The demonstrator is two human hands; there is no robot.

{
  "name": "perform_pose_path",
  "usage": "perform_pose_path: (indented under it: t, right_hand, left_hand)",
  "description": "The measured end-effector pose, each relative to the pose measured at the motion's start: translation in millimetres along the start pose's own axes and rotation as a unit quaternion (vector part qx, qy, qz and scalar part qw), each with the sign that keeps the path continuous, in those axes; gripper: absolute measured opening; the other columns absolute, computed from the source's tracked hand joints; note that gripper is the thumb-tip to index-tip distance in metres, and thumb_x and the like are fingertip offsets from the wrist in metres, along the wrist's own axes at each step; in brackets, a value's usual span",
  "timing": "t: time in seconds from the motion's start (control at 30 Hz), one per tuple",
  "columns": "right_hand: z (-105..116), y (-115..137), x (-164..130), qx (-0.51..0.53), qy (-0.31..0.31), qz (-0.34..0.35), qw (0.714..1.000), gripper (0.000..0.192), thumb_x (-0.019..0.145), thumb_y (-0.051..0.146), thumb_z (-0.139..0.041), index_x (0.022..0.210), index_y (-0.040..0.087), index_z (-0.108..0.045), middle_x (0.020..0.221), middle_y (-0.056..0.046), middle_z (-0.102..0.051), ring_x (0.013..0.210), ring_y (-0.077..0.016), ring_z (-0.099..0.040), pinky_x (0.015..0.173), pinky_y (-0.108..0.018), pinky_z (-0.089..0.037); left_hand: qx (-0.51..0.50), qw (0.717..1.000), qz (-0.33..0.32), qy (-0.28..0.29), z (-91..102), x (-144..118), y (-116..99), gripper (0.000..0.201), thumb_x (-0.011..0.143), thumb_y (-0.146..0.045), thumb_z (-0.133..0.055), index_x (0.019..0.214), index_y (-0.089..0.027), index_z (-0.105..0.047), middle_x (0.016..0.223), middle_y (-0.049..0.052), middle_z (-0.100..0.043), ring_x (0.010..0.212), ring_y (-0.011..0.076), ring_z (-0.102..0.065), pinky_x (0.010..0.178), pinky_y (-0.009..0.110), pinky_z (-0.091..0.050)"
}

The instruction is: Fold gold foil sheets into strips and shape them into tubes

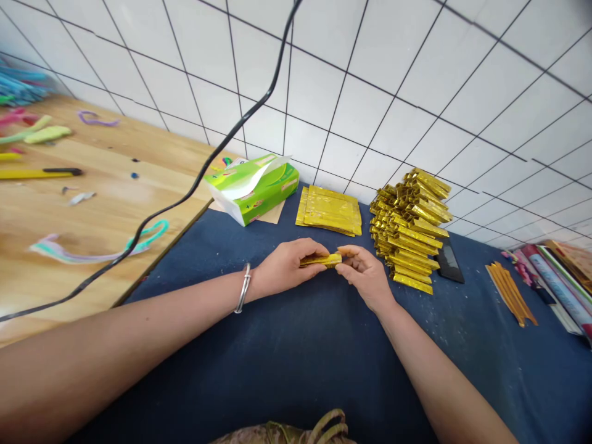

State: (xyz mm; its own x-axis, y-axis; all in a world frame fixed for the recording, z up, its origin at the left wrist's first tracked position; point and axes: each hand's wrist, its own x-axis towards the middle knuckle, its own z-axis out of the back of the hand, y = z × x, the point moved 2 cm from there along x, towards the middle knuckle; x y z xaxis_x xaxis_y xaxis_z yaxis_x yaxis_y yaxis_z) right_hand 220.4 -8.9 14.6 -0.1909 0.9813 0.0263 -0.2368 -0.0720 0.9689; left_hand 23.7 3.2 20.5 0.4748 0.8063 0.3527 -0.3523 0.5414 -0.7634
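Both hands meet over the middle of the blue cloth (296, 364), and between them sits a folded gold foil piece (320, 260). The left hand (287, 266) pinches one end, fingers closed over it; the right hand (365, 271) grips the other end with its fingertips. So both are clamped on the same little strip, held just above the cloth.

For a clean fold here, I'd say the edges want lining up square before the crease is pressed, thumbs running along the length, not crushing the middle.

Just right of the right hand stands a tall stack of folded gold pieces (409, 228), leaning a touch. Behind the hands, toward the tiled wall, lies a flat pile of gold sheets (329, 211). Left of that, at the cloth's far-left corner, a green tissue box (253, 188). A black cable (194, 185) hangs across the wooden table (92, 216) beside it. Thin gold sticks (511, 293) lie near the right edge.
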Motion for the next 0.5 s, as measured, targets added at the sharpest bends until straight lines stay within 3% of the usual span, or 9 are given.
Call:
perform_pose_path:
  t: [0.13,0.5]
  right_hand:
    - [0.4,-1.5,-1.3,-0.016,0.007,0.009,1.0,0.032,0.075,0.037,-0.066,0.103,0.023,-0.061,0.07,0.002,-0.059,0.063,-0.0115,-0.055,0.053,-0.022,-0.041]
    - [-0.2,1.3,-2.3,-0.008,-0.008,0.017,1.0,0.023,0.074,0.036,-0.067,0.092,0.022,-0.065,0.075,0.001,-0.063,0.062,-0.0104,-0.057,0.056,-0.023,-0.045]
  left_hand:
    - [-0.01,1.0,0.006,0.003,0.1,0.6,0.2,0.019,0.081,-0.027,-0.057,0.099,-0.02,-0.062,0.09,0.0,-0.065,0.079,0.011,-0.06,0.072,0.021,-0.048]
    - [-0.022,1.0,0.005,0.018,-1.3,0.6,3.6,0.02,0.081,-0.024,-0.058,0.1,-0.02,-0.062,0.092,0.001,-0.065,0.081,0.0113,-0.06,0.074,0.022,-0.048]
